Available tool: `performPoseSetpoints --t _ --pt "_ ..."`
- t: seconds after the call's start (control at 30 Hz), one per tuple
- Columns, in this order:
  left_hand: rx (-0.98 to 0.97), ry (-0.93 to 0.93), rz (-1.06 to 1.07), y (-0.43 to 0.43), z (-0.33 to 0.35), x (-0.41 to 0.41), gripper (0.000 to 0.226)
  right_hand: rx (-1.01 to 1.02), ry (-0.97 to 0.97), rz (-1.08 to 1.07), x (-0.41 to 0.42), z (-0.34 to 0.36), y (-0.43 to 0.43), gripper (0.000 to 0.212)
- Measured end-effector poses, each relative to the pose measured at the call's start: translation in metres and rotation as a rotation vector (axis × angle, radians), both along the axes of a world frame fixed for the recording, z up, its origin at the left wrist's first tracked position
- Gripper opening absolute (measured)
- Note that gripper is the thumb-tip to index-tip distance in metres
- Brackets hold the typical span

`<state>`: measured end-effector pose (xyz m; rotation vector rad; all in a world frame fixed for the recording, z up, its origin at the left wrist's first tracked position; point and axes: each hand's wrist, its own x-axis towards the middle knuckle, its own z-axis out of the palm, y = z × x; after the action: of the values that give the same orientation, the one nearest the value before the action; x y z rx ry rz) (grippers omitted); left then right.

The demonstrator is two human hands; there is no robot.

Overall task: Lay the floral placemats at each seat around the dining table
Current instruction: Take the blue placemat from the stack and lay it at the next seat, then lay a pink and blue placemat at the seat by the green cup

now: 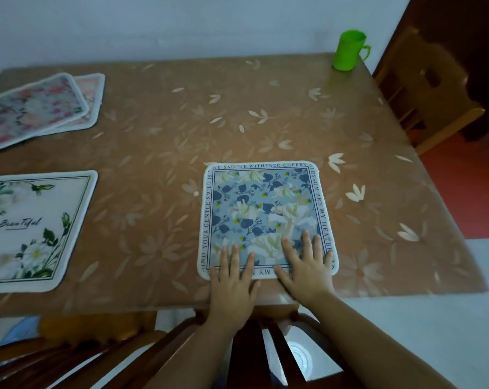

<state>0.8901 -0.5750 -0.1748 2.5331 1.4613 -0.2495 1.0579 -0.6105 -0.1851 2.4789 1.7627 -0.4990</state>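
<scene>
Both hands, left hand [232,282] and right hand [305,269], lie flat, fingers spread, on the blue floral placemat [265,203].

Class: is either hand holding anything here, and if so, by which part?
Nothing is gripped. The left hand and right hand lie flat, fingers straight, on the near edge of the blue placemat.

glossy plastic table cover [237,108], seemingly cloth placemat [265,209], wooden chair [428,88].
</scene>
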Motion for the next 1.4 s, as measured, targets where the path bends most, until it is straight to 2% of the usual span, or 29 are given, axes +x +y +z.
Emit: performPoseSetpoints --t 0.13,0.37,0.47,0.63,0.8,0.9,1.13,1.2,1.4 --pt "-0.021 -0.026 -0.009 0.001 0.014 -0.007 0.052 0.003 0.046 0.125 -0.011 0.021 -0.002 0.057" --pt "0.217 -0.268 0.145 0.0 0.08 -0.053 0.033 0.138 0.075 0.256 -0.062 0.065 0.009 0.049" --pt "0.376 -0.352 0.212 -0.012 0.11 -0.083 0.033 0.233 0.087 0.347 -0.101 0.092 0.015 0.046" --pt "0.5 -0.31 0.328 -0.043 0.139 -0.164 0.033 0.423 0.136 0.522 -0.183 0.139 0.012 0.036" --pt "0.566 -0.306 0.583 -0.092 0.152 -0.256 0.034 0.507 0.159 0.69 -0.276 0.171 -0.019 0.034" --pt "0.575 -0.336 0.684 -0.129 0.15 -0.309 0.035 0.492 0.193 0.742 -0.333 0.184 -0.045 0.036" --pt "0.663 -0.225 0.849 -0.198 0.152 -0.425 0.033 0.525 0.282 0.925 -0.469 0.193 -0.099 0.03" --pt "0.663 -0.21 0.907 -0.212 0.151 -0.448 0.037 0.498 0.281 0.984 -0.501 0.191 -0.111 0.031" --pt "0.704 -0.229 1.1 -0.231 0.144 -0.514 0.029 0.424 0.258 1.127 -0.579 0.192 -0.113 0.039"
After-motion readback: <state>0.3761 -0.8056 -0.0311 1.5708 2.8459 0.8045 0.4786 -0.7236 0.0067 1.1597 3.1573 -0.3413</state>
